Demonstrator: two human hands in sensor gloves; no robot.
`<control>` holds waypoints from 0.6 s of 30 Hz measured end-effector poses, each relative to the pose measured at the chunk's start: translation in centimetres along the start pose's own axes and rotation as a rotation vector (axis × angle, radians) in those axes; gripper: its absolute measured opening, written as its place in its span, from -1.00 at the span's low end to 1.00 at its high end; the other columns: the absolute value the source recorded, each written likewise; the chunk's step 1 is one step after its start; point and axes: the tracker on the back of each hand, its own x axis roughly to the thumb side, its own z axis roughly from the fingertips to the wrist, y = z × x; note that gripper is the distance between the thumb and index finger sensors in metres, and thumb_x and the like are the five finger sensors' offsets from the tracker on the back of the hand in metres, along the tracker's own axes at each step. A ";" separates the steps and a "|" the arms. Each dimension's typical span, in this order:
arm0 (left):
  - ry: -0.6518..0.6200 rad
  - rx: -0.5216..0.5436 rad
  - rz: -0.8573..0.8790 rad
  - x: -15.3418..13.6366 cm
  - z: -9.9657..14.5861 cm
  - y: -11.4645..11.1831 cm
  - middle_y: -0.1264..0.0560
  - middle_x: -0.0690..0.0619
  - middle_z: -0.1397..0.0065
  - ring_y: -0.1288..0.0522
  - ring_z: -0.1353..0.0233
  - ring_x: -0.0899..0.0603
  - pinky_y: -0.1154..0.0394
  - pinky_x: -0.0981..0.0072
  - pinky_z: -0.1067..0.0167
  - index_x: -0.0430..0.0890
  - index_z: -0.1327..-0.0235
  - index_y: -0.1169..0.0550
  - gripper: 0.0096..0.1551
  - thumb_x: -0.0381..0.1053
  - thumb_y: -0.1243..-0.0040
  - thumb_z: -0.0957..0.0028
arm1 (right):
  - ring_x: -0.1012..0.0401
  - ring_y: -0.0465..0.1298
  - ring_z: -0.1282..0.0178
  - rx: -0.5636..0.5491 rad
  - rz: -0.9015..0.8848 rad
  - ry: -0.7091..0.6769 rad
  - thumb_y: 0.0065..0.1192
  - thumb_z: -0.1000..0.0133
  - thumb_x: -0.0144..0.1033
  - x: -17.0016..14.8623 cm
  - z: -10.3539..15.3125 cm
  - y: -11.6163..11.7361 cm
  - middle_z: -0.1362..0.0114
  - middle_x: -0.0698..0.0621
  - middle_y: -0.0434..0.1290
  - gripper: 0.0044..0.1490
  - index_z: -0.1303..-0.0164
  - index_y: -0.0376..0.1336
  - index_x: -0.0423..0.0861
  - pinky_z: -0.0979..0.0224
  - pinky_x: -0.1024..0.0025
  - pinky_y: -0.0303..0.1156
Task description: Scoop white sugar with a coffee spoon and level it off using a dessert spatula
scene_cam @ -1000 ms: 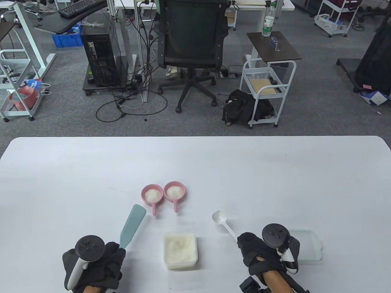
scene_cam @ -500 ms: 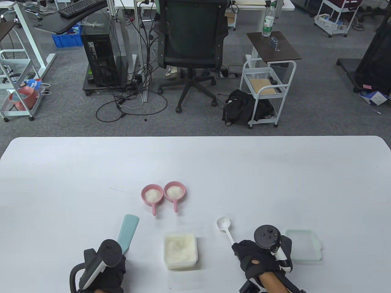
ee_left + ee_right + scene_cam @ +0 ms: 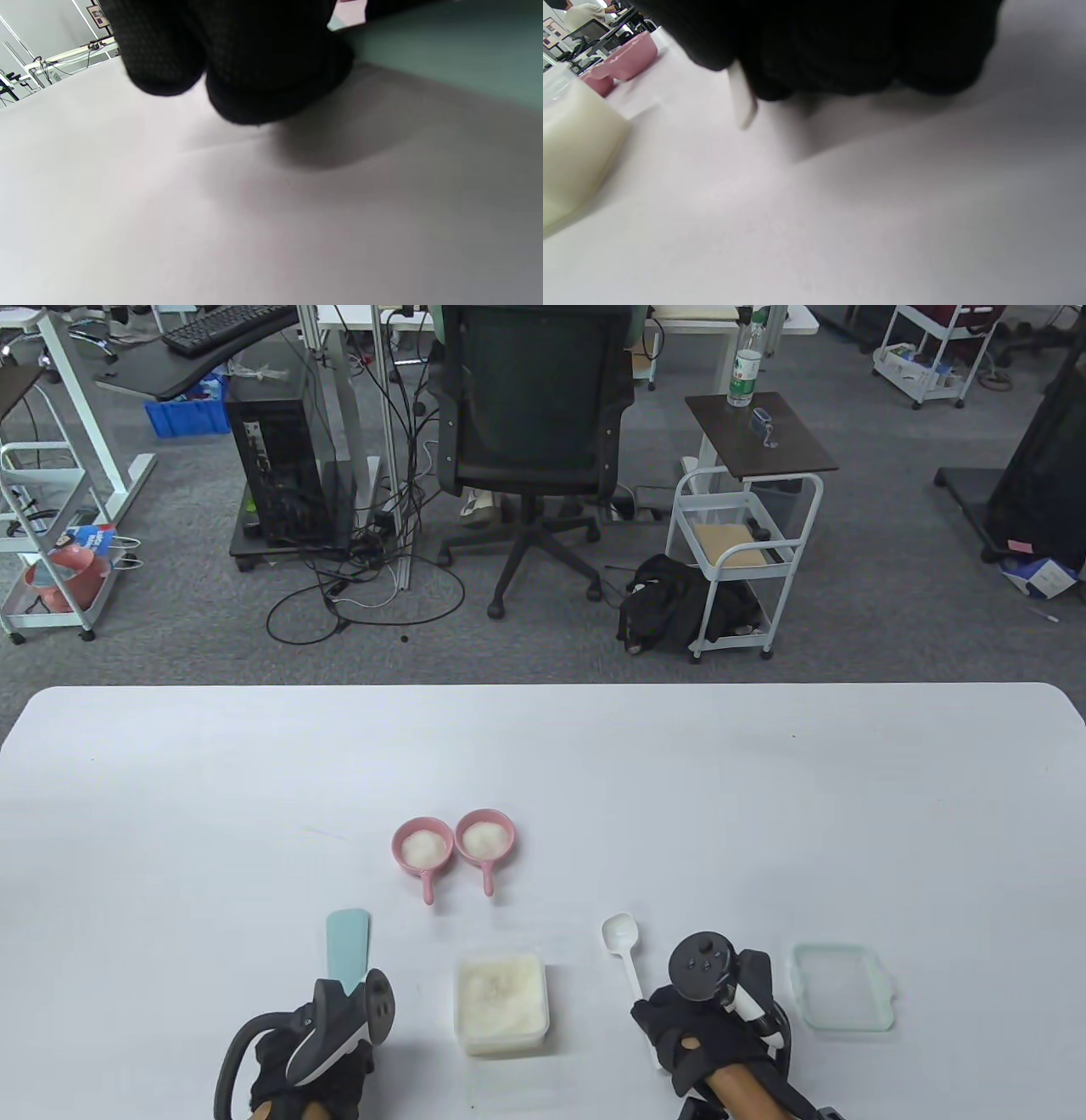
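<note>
On the white table (image 3: 170, 814), the left hand (image 3: 310, 1056) grasps the handle of the pale green dessert spatula (image 3: 347, 948), whose blade points away from the person and lies just left of the open tub of white sugar (image 3: 501, 1001). In the left wrist view the gloved fingers (image 3: 254, 63) curl against the spatula's green surface close above the table. The right hand (image 3: 708, 1039) grips the stem of the white coffee spoon (image 3: 622, 943); the spoon's bowl lies beyond the hand, to the right of the tub and apart from it, and looks empty. The right wrist view shows the spoon's end poking out from under the clenched fingers (image 3: 840, 51). A clear lid (image 3: 842, 998) lies just right of the right hand. Two pink handled dishes (image 3: 454, 841) holding sugar sit side by side beyond the tub.
</note>
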 end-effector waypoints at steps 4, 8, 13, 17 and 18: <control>0.008 -0.004 0.018 -0.2 -0.2 -0.1 -0.73 0.05 0.16 -0.72 0.35 0.06 -0.66 -0.01 -0.10 -0.28 -0.34 -0.54 -0.28 0.30 0.01 -0.35 | 0.13 0.55 0.22 0.001 0.048 0.008 0.05 -0.43 -0.14 0.2 0.0 0.1 0.00 -0.28 0.53 -0.55 -0.22 0.40 -0.21 -0.08 -0.06 0.57; 0.013 0.009 0.046 -0.4 -0.2 -0.2 -0.74 0.08 0.24 -0.71 0.43 0.08 -0.68 0.03 -0.05 -0.28 -0.25 -0.58 -0.30 0.30 0.00 -0.35 | 0.17 0.56 0.25 -0.010 0.094 0.014 0.03 -0.44 -0.11 0.3 0.2 0.2 0.02 -0.26 0.54 -0.53 -0.24 0.37 -0.21 -0.06 0.00 0.59; 0.015 0.002 0.040 -0.3 -0.3 -0.1 -0.76 0.11 0.31 -0.72 0.48 0.11 -0.70 0.06 -0.02 -0.33 -0.15 -0.61 -0.28 0.30 0.00 -0.34 | 0.19 0.56 0.24 -0.013 0.130 0.039 0.05 -0.44 -0.07 0.4 0.6 0.1 0.01 -0.24 0.53 -0.49 -0.26 0.33 -0.25 -0.06 0.02 0.60; 0.015 -0.013 0.097 -0.8 -0.6 -0.2 -0.75 0.11 0.32 -0.72 0.48 0.10 -0.69 0.05 -0.03 -0.31 -0.11 -0.60 -0.31 0.31 0.00 -0.35 | 0.18 0.56 0.24 -0.016 0.162 0.057 0.03 -0.44 -0.03 0.5 0.8 0.0 0.00 -0.26 0.53 -0.44 -0.29 0.31 -0.28 -0.06 0.01 0.60; 0.014 -0.011 0.098 -0.8 -0.6 -0.2 -0.75 0.11 0.32 -0.72 0.48 0.10 -0.69 0.05 -0.03 -0.31 -0.11 -0.61 -0.31 0.31 0.01 -0.35 | 0.18 0.56 0.23 -0.013 0.165 0.060 0.02 -0.44 0.00 0.6 0.8 0.0 -0.01 -0.27 0.53 -0.40 -0.30 0.30 -0.29 -0.06 0.01 0.59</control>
